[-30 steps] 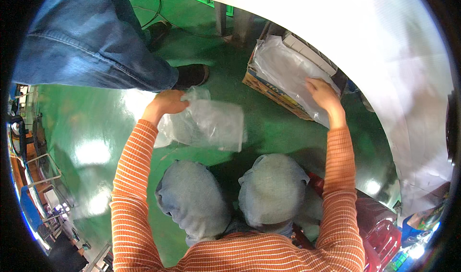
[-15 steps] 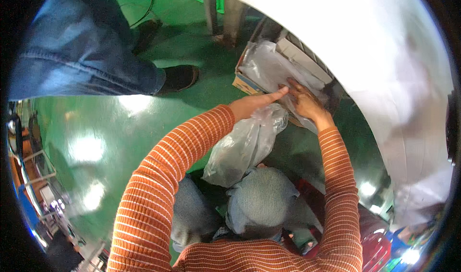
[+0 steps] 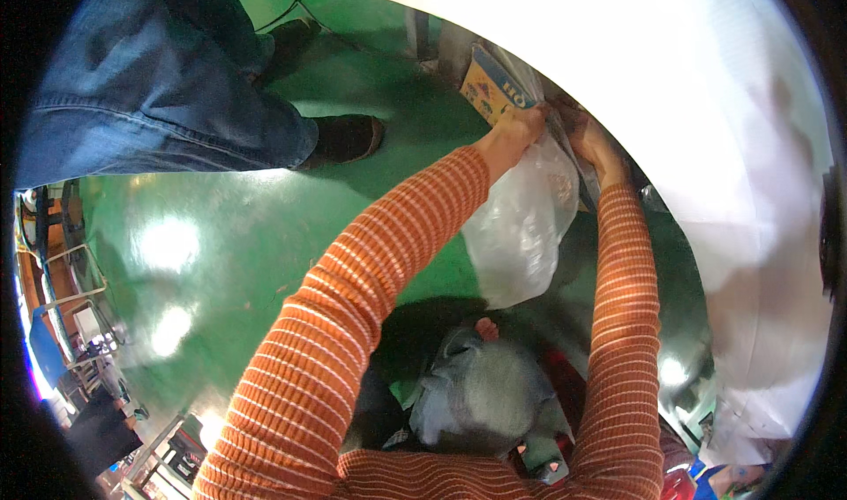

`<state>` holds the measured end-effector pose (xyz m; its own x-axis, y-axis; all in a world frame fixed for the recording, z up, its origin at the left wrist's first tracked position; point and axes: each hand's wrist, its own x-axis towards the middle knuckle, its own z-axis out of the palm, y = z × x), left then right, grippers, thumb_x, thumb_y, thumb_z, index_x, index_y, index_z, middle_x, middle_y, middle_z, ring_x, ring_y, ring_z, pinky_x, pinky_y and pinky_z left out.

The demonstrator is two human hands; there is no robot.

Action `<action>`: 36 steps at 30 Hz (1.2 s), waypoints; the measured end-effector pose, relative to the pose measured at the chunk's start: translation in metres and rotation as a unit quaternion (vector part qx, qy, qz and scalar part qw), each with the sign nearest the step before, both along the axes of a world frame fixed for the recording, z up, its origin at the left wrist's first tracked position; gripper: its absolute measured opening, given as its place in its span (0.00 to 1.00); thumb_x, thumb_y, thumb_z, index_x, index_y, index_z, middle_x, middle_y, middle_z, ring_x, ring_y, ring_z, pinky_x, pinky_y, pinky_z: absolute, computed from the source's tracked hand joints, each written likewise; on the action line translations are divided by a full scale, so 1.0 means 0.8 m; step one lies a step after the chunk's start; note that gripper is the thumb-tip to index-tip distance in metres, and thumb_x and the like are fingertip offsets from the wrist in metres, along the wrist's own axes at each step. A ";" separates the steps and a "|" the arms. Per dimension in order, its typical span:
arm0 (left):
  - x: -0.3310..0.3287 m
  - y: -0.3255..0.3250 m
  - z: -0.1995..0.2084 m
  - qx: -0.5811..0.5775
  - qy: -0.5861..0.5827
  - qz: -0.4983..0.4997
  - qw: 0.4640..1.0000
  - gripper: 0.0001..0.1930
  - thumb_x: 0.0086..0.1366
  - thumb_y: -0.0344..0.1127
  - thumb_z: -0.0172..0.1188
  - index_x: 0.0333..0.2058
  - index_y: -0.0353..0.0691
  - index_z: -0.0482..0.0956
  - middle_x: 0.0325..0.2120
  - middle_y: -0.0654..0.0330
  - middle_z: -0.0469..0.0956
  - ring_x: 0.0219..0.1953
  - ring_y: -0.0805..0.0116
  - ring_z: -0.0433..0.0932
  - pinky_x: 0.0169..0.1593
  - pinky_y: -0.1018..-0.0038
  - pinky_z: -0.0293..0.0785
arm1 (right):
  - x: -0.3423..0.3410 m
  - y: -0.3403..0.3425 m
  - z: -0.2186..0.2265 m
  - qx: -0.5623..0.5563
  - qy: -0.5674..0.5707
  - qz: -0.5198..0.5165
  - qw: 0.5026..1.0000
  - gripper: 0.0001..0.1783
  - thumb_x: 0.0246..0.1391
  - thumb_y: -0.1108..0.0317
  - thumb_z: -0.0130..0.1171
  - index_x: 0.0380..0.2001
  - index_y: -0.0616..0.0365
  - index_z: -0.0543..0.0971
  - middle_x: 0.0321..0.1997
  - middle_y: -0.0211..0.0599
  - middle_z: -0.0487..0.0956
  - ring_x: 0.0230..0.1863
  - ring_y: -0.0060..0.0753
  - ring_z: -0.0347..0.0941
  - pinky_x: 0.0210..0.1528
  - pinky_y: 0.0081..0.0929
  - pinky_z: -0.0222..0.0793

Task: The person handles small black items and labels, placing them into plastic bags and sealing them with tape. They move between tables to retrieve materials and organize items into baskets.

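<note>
A clear plastic bag (image 3: 520, 226) hangs from the edge of a cardboard box (image 3: 490, 85) with a blue and yellow printed side. My left hand (image 3: 519, 131) is closed on the top of the bag, right at the box rim. Beside it my right hand (image 3: 593, 147) reaches in at the box; its fingers are in shade and partly hidden behind plastic and the white covering. More grey plastic shows between the two hands. The inside of the box is mostly hidden.
A white-covered surface (image 3: 697, 85) overhangs the box on the right. At left stands another person in blue jeans (image 3: 168, 85) and dark shoes (image 3: 348, 138), on a green floor (image 3: 238, 262). A cable (image 3: 291, 6) lies at the top. My knee (image 3: 494, 385) is below the bag.
Both hands have moved up, deeper toward the covered surface. The bag has shifted up and right with my left hand. The box now shows more of its printed side and less of its inside.
</note>
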<state>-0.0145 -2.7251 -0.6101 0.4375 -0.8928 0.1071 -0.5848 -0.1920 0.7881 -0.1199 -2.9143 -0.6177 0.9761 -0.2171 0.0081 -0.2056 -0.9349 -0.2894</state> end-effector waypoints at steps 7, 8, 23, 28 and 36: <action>0.019 -0.105 -0.044 0.104 -0.341 0.019 0.934 0.15 0.59 0.30 0.56 0.46 0.35 0.76 0.47 0.55 0.75 0.48 0.58 0.73 0.48 0.69 0.71 | 0.032 -0.045 0.023 -0.018 0.011 -0.040 0.999 0.21 0.51 0.71 0.50 0.51 0.53 0.73 0.57 0.43 0.70 0.57 0.44 0.66 0.59 0.35 0.60; 0.023 -0.113 -0.038 0.105 -0.250 0.019 0.962 0.16 0.59 0.30 0.56 0.46 0.35 0.76 0.46 0.55 0.75 0.48 0.59 0.73 0.48 0.69 0.71 | 0.029 -0.047 0.027 -0.020 0.017 -0.047 0.999 0.21 0.51 0.70 0.50 0.51 0.53 0.73 0.57 0.43 0.70 0.57 0.44 0.66 0.59 0.35 0.60; 0.056 0.231 0.162 0.063 0.424 -0.054 0.902 0.14 0.62 0.34 0.56 0.47 0.38 0.77 0.35 0.64 0.78 0.33 0.78 0.71 0.40 0.80 0.69 | -0.028 0.118 0.163 -0.077 -0.064 -0.174 0.980 0.21 0.55 0.60 0.53 0.49 0.60 0.73 0.53 0.47 0.73 0.52 0.43 0.70 0.54 0.37 0.63; 0.073 0.298 0.233 -0.002 0.435 -0.130 0.891 0.13 0.65 0.35 0.54 0.46 0.37 0.77 0.37 0.66 0.78 0.36 0.79 0.73 0.42 0.84 0.68 | -0.001 0.292 0.276 0.266 -0.068 0.114 0.955 0.25 0.44 0.59 0.65 0.45 0.58 0.76 0.46 0.46 0.77 0.49 0.41 0.73 0.54 0.37 0.63; 0.063 0.361 0.265 -0.245 0.450 -0.182 0.839 0.36 0.63 0.57 0.50 0.61 0.37 0.57 0.50 0.58 0.69 0.51 0.71 0.67 0.54 0.70 0.63 | 0.007 0.352 0.369 0.103 -0.357 -0.133 0.919 0.13 0.49 0.65 0.61 0.30 0.65 0.75 0.20 0.54 0.73 0.21 0.54 0.72 0.22 0.38 0.65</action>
